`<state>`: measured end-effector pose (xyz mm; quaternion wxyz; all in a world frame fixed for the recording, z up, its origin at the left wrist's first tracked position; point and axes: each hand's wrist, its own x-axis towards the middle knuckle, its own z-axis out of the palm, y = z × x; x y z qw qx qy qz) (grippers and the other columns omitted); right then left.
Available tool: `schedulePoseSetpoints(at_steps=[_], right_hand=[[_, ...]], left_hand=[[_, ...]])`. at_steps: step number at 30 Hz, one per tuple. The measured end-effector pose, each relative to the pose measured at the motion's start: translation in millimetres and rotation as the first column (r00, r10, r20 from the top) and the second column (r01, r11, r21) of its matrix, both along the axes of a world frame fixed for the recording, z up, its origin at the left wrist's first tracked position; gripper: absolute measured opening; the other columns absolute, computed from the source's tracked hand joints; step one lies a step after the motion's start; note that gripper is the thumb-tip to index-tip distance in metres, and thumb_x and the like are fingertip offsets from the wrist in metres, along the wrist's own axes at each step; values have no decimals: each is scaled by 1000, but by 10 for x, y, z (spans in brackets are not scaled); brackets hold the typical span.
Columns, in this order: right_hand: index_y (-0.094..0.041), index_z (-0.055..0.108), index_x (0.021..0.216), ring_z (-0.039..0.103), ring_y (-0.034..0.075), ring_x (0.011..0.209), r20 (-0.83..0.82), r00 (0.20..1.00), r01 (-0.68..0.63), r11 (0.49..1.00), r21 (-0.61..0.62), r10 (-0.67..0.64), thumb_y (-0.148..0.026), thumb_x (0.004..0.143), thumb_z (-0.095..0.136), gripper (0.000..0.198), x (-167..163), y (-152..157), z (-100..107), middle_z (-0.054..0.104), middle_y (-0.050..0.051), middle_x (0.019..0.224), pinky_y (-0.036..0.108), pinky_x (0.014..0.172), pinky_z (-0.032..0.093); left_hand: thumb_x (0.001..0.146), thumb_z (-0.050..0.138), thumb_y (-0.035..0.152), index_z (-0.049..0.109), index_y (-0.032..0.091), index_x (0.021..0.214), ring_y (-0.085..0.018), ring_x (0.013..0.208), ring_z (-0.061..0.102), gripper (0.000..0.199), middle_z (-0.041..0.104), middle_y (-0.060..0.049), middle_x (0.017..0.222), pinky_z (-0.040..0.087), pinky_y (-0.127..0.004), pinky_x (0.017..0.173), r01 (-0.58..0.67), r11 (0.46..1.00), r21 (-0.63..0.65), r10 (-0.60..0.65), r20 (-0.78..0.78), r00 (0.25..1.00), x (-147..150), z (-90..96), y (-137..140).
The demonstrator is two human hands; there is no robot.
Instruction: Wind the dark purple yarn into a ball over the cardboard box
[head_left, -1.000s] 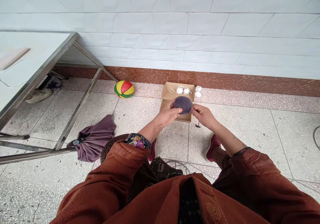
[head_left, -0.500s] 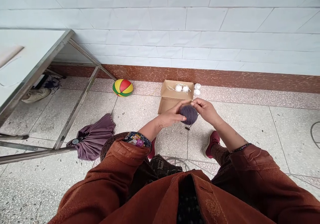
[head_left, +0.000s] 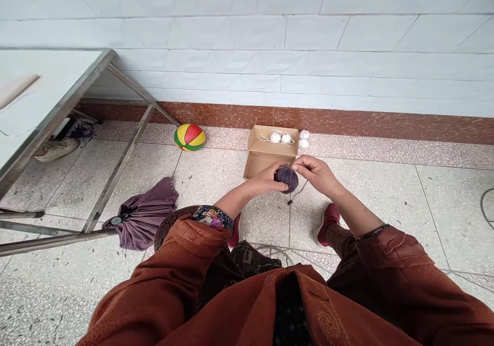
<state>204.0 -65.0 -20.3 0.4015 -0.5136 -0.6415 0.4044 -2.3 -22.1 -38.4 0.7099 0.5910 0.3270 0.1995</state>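
A dark purple ball of yarn (head_left: 286,179) is gripped in my left hand (head_left: 266,178), thumb in front and fingers curled behind it. Just to its right, my right hand (head_left: 314,173) pinches a strand of the same yarn between thumb and fingertips. A loose length of yarn hangs below with a small dark knot or piece (head_left: 290,202) on it. Behind my hands lies an open brown cardboard box (head_left: 257,163). Several white yarn balls sit near it: two white balls (head_left: 280,137) rest against the raised lid, and others (head_left: 304,139) stand at its right side.
A multicoloured ball (head_left: 190,137) lies by the skirting. On the left is a metal-framed table (head_left: 57,104), with a folded purple umbrella (head_left: 148,212) near its leg and a shoe (head_left: 57,149) beneath. Tiled wall (head_left: 231,57) runs along the back; a cable (head_left: 487,207) lies far right.
The purple ball has shifted slightly left and down with my left hand. My right hand has drawn a little apart from it, and the hanging strand now shows more.
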Motion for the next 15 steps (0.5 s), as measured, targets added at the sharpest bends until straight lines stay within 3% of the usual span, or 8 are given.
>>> schedulePoseSetpoints(at_steps=[3, 8, 12, 15], right_hand=[[-22, 67, 82, 58, 19, 77, 38, 994, 103, 995, 1, -103, -50, 92, 61, 30, 30, 40, -95, 67, 3, 80, 32, 76, 46], [-22, 64, 83, 58, 20, 76, 145, 985, 103, 993, -63, -93, -40, 93, 56, 22, -4, 32, -296, 66, 3, 79, 31, 72, 44], [-21, 64, 79, 57, 18, 73, 152, 976, -138, 981, -138, 159, -40, 92, 57, 24, -78, -37, -294, 65, 2, 78, 30, 70, 43], [-21, 65, 79, 54, 15, 69, 37, 934, -343, 922, -180, 355, -47, 93, 60, 31, -104, -87, -148, 61, 0, 73, 28, 67, 42]], left_hand=[[64, 82, 26, 57, 24, 137, -32, 131, 50, 77, 57, -12, 138, 35, -50, 112, 113, 986, -126, -83, 222, 972, -14, 88, -44], [63, 81, 24, 59, 26, 135, -30, 123, 56, 75, 61, -11, 131, 42, -45, 104, 52, 955, -291, 60, 364, 929, -23, 175, -60], [64, 81, 24, 60, 19, 125, -25, 113, 59, 65, 64, -10, 118, 42, -41, 104, -245, 931, -270, 316, 265, 911, 13, 119, 0], [64, 79, 25, 58, 18, 120, -24, 108, 59, 61, 64, -7, 110, 42, -43, 104, -392, 912, -119, 400, 52, 915, 8, 32, 47]])
